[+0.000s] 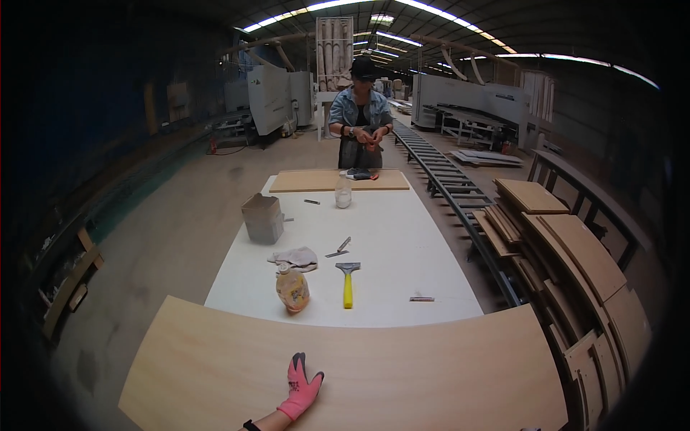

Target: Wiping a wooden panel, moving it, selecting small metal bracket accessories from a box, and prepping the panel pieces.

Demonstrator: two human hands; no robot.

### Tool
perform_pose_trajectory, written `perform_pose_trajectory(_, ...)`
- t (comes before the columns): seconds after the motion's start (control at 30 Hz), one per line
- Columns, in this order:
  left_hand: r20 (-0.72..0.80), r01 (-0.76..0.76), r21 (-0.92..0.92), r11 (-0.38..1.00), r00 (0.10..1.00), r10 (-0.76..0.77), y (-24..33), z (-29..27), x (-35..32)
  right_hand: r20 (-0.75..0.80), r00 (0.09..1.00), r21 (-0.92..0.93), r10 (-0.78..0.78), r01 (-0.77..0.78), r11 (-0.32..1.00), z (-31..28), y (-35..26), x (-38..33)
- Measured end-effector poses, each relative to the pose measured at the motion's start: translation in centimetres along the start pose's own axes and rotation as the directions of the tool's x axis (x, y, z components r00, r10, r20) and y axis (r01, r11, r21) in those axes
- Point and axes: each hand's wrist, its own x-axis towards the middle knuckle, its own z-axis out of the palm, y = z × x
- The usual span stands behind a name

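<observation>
My left hand (302, 388), in a pink glove with black fingertips, rests on a large light-brown wood panel (424, 366) across the near end of the table. Its fingers and thumb are apart, and it holds nothing. My right hand is out of sight. Beyond the panel, nearest this hand, stand a plastic bottle (292, 291) with yellowish contents and a scraper (348, 287) with a yellow handle. A crumpled cloth (296, 258) lies behind the bottle.
On the white table (402, 244) are an open box (264, 219), a clear bottle (343, 192), small metal tools (341, 248) and another panel (302, 182). Beyond it a person (363, 118) stands, hands together. A roller conveyor (445, 179) and stacked boards (582, 244) line the right side.
</observation>
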Motion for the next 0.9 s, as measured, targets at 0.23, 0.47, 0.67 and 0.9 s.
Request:
perform_pose_trajectory(0.23, 0.063, -0.043, 0.201, 0.979, 0.998, 0.031, 6.7, 2.4, -9.0, 0.015, 0.998, -0.233, 0.058, -0.053, 0.971, -0.3, 8.1, 9.2)
perform_pose_trajectory(0.47, 0.097, 0.048, 0.373, 0.927, 0.991, -0.09, 11.1, 8.4, -11.4, -0.035, 0.998, -0.266, -0.049, 0.038, 0.963, 1.8, 15.2, 15.4)
perform_pose_trajectory(0.67, 0.159, 0.014, 0.636, 0.771, 0.976, -0.149, 12.5, 9.9, -10.9, -0.198, 0.867, -0.72, -0.456, 0.187, 0.668, 4.8, 17.4, 12.6)
perform_pose_trajectory(0.9, 0.2, -0.003, 0.627, 0.779, 0.967, -0.157, 12.8, 10.5, -11.1, -0.105, 0.988, -0.178, -0.114, 0.094, 0.98, 6.2, 15.1, 10.3)
